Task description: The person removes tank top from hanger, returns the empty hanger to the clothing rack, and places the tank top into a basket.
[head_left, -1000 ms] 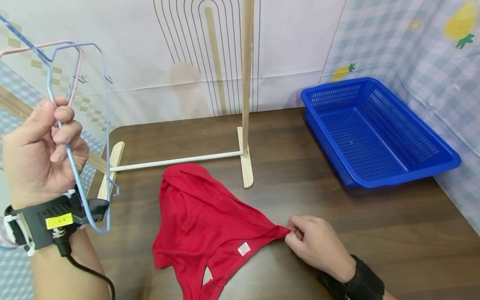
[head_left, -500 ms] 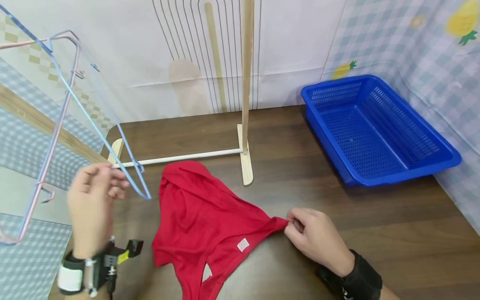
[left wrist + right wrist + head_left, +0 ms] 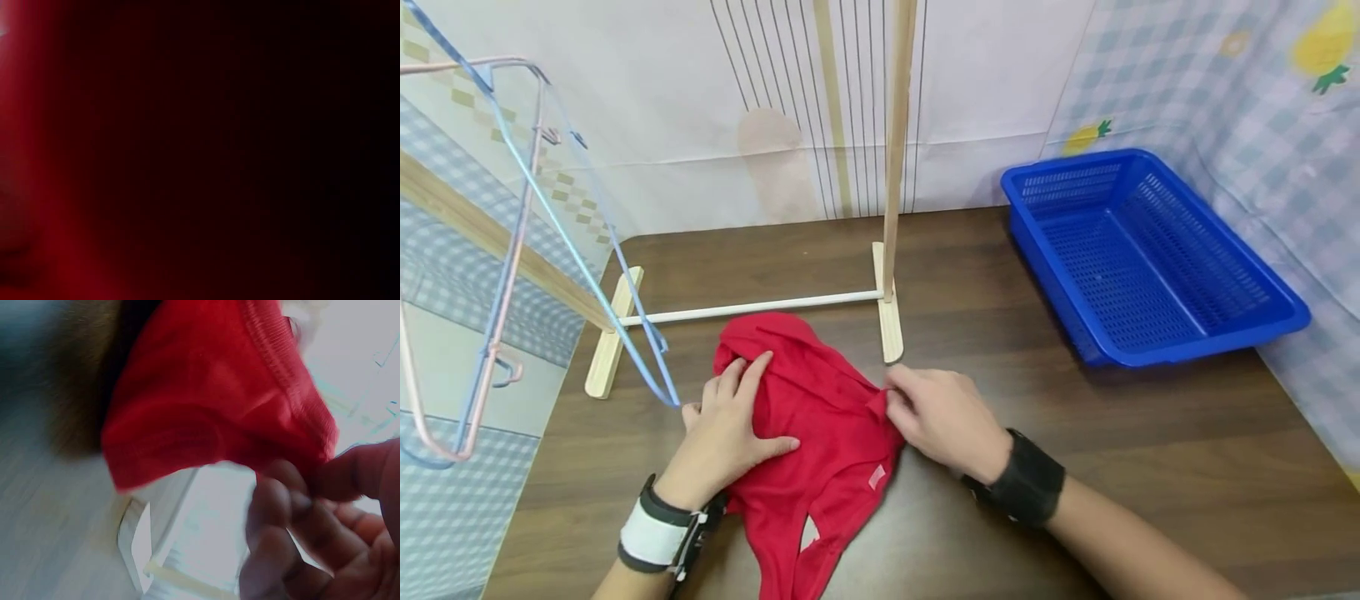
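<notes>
A red cloth top (image 3: 820, 450) with a small white tag lies partly bunched on the table in the head view. My left hand (image 3: 722, 429) rests on its left part, fingers spread and thumb stretched across the cloth. At the right side of the top, my right hand (image 3: 943, 417) pinches a gathered corner between thumb and fingers. The right wrist view shows that red cloth (image 3: 200, 400) raised, its ribbed edge running down to the pinching fingers (image 3: 269, 506). Dark red blur fills the left wrist view, hiding the left hand's work.
Blue and pink wire hangers (image 3: 561, 221) hang at the left, near my left hand. Behind the top stands a wooden rack with a white crossbar (image 3: 760, 308) and an upright post (image 3: 897, 167). A blue slotted basket (image 3: 1075, 312) sits at the back right of the wooden table (image 3: 1150, 433).
My left hand has let go of the blue hanger and come down onto the red top. My right hand has moved left with the pinched corner, bunching the cloth.
</notes>
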Motion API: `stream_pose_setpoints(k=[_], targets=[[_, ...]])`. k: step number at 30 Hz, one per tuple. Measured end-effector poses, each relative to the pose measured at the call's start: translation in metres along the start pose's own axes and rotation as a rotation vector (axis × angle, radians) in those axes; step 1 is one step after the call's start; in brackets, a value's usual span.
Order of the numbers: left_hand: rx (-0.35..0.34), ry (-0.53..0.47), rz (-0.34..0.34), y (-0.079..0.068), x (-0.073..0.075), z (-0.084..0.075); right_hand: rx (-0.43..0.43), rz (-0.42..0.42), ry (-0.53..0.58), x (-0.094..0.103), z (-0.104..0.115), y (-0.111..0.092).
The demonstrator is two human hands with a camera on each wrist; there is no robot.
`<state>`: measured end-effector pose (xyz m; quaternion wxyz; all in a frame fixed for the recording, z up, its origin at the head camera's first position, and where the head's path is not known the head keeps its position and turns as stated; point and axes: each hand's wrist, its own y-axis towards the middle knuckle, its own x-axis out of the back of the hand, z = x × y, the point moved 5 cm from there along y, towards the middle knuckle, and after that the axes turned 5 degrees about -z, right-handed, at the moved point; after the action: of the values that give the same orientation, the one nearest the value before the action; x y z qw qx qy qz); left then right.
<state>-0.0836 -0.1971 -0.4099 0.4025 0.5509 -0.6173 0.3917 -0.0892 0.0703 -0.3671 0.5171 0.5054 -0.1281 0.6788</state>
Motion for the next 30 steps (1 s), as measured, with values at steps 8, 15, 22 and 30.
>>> stream_pose_setpoints(k=[8,15,22,30], targets=[[-0.093,-0.041,-0.027,0.007,-0.009,-0.014,0.099,0.414,-0.073,-0.047,0.008,0.009],[-0.167,-0.051,-0.117,0.006,-0.008,-0.02,0.106,0.505,-0.179,-0.064,0.011,0.006],[-0.167,-0.122,-0.135,-0.001,-0.003,-0.034,0.066,0.407,-0.157,-0.063,0.008,0.007],[-0.215,-0.338,-0.105,-0.003,0.025,-0.072,0.072,0.07,0.008,-0.007,0.012,0.005]])
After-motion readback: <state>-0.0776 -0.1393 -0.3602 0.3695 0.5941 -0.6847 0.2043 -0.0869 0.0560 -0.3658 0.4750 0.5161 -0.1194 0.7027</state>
